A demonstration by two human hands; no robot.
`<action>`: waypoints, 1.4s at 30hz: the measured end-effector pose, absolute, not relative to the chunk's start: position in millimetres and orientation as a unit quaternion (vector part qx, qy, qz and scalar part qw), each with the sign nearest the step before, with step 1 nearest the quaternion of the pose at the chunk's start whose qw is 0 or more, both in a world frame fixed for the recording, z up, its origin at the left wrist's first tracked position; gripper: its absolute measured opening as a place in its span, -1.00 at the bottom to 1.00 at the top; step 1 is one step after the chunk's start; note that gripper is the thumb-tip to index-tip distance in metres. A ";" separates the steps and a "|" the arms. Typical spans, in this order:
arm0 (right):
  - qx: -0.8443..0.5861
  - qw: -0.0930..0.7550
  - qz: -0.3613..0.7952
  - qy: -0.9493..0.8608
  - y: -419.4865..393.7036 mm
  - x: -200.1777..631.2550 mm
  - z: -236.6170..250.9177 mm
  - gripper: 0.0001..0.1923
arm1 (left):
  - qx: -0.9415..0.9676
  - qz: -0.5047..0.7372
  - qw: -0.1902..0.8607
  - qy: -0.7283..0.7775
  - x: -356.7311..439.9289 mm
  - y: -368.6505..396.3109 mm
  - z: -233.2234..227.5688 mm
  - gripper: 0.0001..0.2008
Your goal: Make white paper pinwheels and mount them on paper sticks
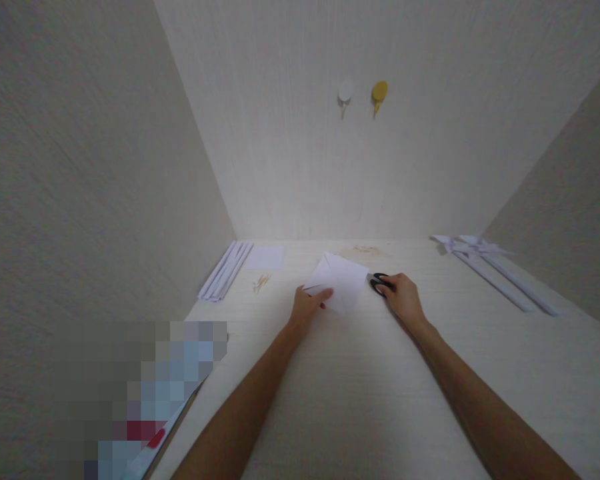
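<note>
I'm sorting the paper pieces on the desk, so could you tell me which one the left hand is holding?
The folded white sheet at the centre, under the left hand; the strips and small square lie untouched further left.

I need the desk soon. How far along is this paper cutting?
Done: folded paper pieces lie far right, paper strips far left. In hand: left hand holds a folded white sheet; right hand rests on black scissors. Left: no cut shows in this sheet.
</note>
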State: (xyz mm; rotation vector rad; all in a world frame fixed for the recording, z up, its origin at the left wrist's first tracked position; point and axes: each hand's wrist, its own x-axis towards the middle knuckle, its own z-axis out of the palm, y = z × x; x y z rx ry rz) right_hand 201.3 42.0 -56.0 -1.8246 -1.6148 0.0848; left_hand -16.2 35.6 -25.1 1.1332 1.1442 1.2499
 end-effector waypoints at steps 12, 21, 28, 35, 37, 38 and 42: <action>-0.665 0.343 0.042 -0.662 46.3 198.7 -55.0 -0.75 | 0.454 0.540 0.529 0.472 -18.9 37.4 -30.2 -0.81; -0.661 0.398 0.069 -0.632 44.4 197.7 -53.1 -0.76 | 0.434 0.554 0.547 0.454 -19.5 42.6 -33.0 -0.75; -0.644 0.477 0.117 -0.586 41.7 198.5 -48.8 -0.76 | 0.417 0.576 0.535 0.456 -20.2 46.3 -34.7 -0.75; -0.597 0.574 0.222 -0.515 32.5 162.1 -36.6 -0.58 | 0.415 0.583 0.516 0.471 -20.2 44.7 -30.5 -0.78; -0.571 0.572 0.268 -0.524 27.5 144.7 -36.2 -0.58 | 0.417 0.582 0.520 0.467 -19.7 43.2 -29.4 -0.79; -0.561 0.568 0.290 -0.528 25.0 137.0 -36.9 -0.57 | 0.417 0.581 0.524 0.462 -19.0 42.3 -29.0 -0.80; -0.527 0.543 0.369 -0.541 18.1 119.8 -42.6 -0.60 | 0.417 0.572 0.552 0.442 -14.3 38.3 -28.6 -0.77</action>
